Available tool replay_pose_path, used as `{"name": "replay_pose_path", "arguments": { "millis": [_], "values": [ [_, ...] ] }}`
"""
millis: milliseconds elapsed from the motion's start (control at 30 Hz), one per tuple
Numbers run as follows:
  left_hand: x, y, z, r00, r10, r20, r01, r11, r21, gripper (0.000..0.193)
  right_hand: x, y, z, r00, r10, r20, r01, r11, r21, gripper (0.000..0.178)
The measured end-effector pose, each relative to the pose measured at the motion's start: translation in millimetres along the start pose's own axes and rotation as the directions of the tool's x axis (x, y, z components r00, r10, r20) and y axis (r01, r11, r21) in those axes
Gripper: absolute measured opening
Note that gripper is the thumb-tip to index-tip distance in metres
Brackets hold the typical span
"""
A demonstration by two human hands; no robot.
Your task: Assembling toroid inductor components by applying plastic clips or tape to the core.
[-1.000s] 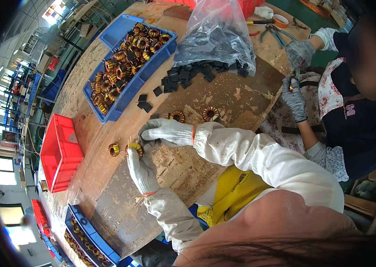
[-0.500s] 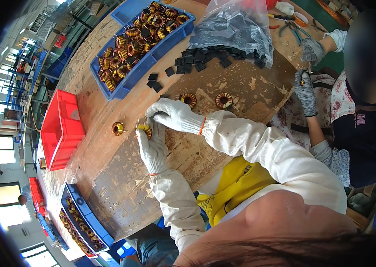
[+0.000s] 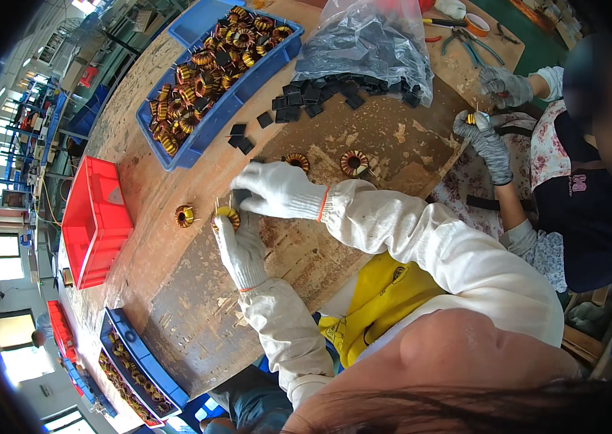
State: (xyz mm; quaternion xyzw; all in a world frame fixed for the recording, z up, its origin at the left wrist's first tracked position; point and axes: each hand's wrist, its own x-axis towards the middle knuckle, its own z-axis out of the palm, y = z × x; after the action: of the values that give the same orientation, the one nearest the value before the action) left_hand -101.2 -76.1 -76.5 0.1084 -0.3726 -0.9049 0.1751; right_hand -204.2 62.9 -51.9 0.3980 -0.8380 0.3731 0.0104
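My left hand (image 3: pixel 242 253), in a white knit glove, grips a toroidal coil (image 3: pixel 229 216) wound with copper wire and yellow tape, its thin leads pointing up. Just above it, my right hand (image 3: pixel 280 189), gloved the same way, pinches a small black square piece (image 3: pixel 241 195) close to the coil's leads. The fingers partly cover that piece. Another coil (image 3: pixel 185 215) lies on the table to the left of my hands. Beyond my right hand are two more, one partly covered coil (image 3: pixel 296 162) and one fully seen coil (image 3: pixel 354 163).
A blue bin (image 3: pixel 213 110) full of coils stands at the far side. Black square pieces (image 3: pixel 313 98) spill from a clear plastic bag (image 3: pixel 364 47). A red bin (image 3: pixel 96 224) and blue trays (image 3: pixel 143 354) are at left. At right, a co-worker's grey-gloved hand (image 3: pixel 490 148) holds a coil near pliers (image 3: pixel 469 47).
The view has shifted slightly. My right hand's fingers have turned, and the black piece now shows beside the coil's leads. The co-worker's hands have moved further apart.
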Motion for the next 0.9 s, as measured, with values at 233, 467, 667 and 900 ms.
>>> {"name": "replay_pose_path", "arguments": {
  "millis": [233,467,667,900],
  "values": [
    [4,8,-10,0.97,0.188,-0.152,-0.106,0.895,0.434,0.034,11,10,-5,0.952,0.209,0.223,-0.265,0.202,0.943,0.036],
    [-4,10,5,0.988,0.145,-0.052,-0.138,0.983,0.119,0.026,9,8,1,0.923,0.077,0.378,-0.367,-0.126,0.922,0.035],
    [-8,13,12,0.989,0.142,-0.04,-0.136,0.984,0.113,0.024,6,11,2,0.923,0.04,0.382,-0.375,-0.123,0.919,0.037],
    [-5,13,5,0.99,0.138,-0.008,-0.135,0.978,0.16,0.024,8,6,1,0.903,0.125,0.411,-0.406,-0.066,0.912,0.035]
  ]
}}
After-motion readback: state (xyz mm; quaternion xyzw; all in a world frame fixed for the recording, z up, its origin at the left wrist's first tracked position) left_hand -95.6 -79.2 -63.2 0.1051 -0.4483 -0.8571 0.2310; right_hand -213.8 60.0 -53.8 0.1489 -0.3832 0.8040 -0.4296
